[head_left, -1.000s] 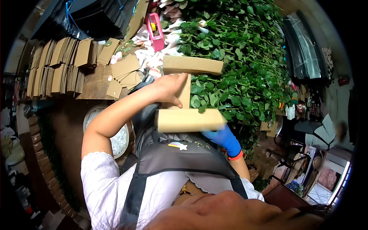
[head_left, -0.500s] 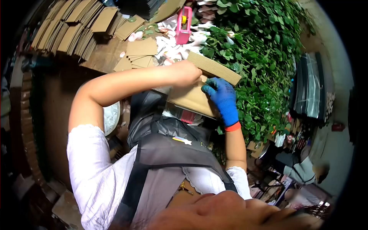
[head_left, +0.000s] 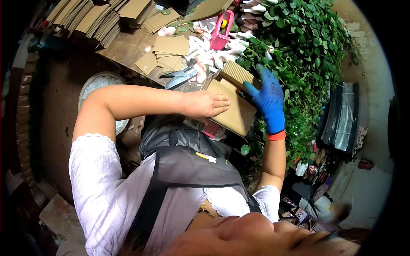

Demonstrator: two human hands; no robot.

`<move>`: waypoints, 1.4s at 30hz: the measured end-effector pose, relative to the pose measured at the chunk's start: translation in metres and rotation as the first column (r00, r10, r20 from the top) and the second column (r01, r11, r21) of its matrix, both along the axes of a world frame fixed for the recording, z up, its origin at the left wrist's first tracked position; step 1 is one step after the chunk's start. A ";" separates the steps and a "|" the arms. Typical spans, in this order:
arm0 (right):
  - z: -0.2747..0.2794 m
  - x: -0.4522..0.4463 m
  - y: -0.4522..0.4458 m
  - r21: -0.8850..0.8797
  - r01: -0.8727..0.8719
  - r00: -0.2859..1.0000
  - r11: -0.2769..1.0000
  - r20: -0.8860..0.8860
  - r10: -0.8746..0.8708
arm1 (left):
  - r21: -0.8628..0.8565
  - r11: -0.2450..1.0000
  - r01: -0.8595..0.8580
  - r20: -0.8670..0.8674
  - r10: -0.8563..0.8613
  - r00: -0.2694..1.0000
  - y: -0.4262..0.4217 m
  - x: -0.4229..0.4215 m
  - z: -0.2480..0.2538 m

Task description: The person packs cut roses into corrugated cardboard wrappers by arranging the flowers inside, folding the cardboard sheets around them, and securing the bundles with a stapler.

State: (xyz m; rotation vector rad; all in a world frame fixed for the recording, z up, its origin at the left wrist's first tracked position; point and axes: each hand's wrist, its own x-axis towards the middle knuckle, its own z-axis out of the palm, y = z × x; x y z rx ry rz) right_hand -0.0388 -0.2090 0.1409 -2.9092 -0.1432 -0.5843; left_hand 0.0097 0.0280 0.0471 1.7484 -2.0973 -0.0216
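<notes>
My bare left hand (head_left: 208, 103) lies flat, fingers stretched together, on a sheet of brown kraft paper or card (head_left: 232, 109) in front of my apron. A piece of ribbed corrugated cardboard (head_left: 240, 74) sits along the sheet's far side. My right hand (head_left: 267, 91), in a blue knitted glove with an orange cuff, is raised at the cardboard's right end. Its fingers are spread and a little blurred, with the thumb close to the cardboard; contact is unclear. Shears (head_left: 181, 78) with grey blades rest on the bench just beyond my left hand.
Flat brown card pieces (head_left: 171, 48) and a pink tape dispenser (head_left: 222, 30) lie on the wooden bench (head_left: 128, 49), among pale petals. Card stacks (head_left: 90, 20) stand at the back left. Leafy green stems (head_left: 307, 64) are heaped to the right. A white-filled tub (head_left: 100, 82) stands at left.
Both hands were together at the cardboard; now they are apart. My left hand has flattened on the brown sheet, and my right has lifted away to the right with fingers spread.
</notes>
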 end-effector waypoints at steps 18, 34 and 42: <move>-0.057 -0.082 0.037 -0.139 -0.087 0.965 0.986 -0.258 0.049 | -0.035 0.543 -0.839 -0.772 0.518 0.368 0.016 -0.054 -0.034; -0.051 -0.083 0.073 -0.551 -0.117 0.904 0.826 -0.403 -0.141 | 0.055 0.286 -0.957 -0.088 0.956 0.281 0.055 0.004 -0.084; -0.043 -0.080 0.079 -0.535 -0.082 0.830 0.841 -0.504 -0.240 | 0.635 0.410 -0.655 -0.288 0.912 0.292 0.081 0.034 -0.085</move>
